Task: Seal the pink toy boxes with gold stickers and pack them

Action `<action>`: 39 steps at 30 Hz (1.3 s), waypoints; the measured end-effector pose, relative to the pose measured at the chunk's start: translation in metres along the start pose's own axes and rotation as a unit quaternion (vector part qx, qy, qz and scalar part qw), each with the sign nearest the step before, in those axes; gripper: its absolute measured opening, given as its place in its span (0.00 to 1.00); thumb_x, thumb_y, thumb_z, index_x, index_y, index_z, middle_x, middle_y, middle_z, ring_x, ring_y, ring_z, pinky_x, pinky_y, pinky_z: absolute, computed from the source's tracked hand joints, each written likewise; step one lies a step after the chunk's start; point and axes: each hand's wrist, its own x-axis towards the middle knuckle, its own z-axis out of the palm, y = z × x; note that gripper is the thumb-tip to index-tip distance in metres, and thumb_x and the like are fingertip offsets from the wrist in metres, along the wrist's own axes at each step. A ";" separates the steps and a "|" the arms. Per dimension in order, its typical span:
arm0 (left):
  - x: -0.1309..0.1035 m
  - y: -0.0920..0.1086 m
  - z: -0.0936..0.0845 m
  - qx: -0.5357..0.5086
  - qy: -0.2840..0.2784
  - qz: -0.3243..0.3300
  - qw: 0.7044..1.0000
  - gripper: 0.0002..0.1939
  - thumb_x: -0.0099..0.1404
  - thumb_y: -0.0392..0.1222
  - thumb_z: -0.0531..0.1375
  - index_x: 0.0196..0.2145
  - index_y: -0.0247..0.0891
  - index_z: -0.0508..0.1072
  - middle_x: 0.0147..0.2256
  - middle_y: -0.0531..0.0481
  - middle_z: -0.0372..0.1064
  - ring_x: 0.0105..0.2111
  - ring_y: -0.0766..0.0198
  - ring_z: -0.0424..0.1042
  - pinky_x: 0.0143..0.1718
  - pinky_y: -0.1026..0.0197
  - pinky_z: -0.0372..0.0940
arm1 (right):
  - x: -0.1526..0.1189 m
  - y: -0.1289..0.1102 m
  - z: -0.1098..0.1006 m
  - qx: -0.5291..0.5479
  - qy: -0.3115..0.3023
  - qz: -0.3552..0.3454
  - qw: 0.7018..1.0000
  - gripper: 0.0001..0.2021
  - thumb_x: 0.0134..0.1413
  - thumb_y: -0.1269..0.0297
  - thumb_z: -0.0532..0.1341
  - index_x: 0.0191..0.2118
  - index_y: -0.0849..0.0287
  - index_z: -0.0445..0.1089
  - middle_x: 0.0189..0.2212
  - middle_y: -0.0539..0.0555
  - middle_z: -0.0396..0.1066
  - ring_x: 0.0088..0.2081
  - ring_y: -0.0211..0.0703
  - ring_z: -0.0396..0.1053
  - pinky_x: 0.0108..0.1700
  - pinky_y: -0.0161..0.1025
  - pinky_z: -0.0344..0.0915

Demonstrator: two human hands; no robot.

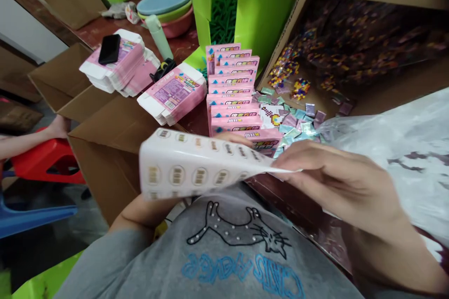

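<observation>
A white sheet of round barcode stickers (199, 176) is bent in the air above my lap. My right hand (336, 182) pinches its right edge between thumb and fingers. Behind the sheet is my left hand (234, 138); only a bit of its fingers shows over the far edge, close to the nearest pink box (268, 138), and what it grips is hidden. Beyond stands a row of upright pink boxes (233, 88). Small pastel packets (298, 124) and a card with a pixel picture (271, 116) lie to their right.
Stacks of flat pink cartons (175, 91) lie at left, one under a black phone (110, 49). A green bottle (158, 37) and basins (166, 2) stand behind. An open cardboard box (358, 37) holds colourful bagged pieces. Clear plastic (396, 131) covers the right side. Someone's limb (35, 135) shows far left.
</observation>
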 end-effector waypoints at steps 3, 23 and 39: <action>0.008 0.013 -0.018 -0.131 -0.021 -0.024 0.991 0.40 0.59 0.77 0.70 0.54 0.42 0.84 0.57 0.40 0.81 0.56 0.46 0.81 0.60 0.48 0.78 | -0.009 0.011 -0.017 0.015 -0.026 0.041 0.999 0.09 0.72 0.67 0.64 0.50 0.43 0.77 0.38 0.48 0.82 0.34 0.43 0.80 0.34 0.41 0.77; 0.002 0.010 -0.007 0.082 0.054 0.045 0.994 0.08 0.60 0.42 0.79 0.33 0.41 0.86 0.30 0.51 0.81 0.27 0.66 0.78 0.29 0.66 0.74 | -0.034 0.057 0.002 0.013 0.123 0.114 0.986 0.08 0.67 0.62 0.71 0.50 0.47 0.81 0.39 0.50 0.82 0.36 0.43 0.79 0.40 0.43 0.78; 0.015 -0.016 -0.012 0.054 0.191 0.078 0.977 0.20 0.51 0.55 0.83 0.24 0.40 0.82 0.24 0.54 0.78 0.21 0.70 0.73 0.21 0.69 0.69 | -0.031 0.063 0.039 0.161 0.263 0.247 0.919 0.14 0.62 0.49 0.75 0.34 0.53 0.78 0.26 0.48 0.73 0.24 0.37 0.66 0.24 0.37 0.63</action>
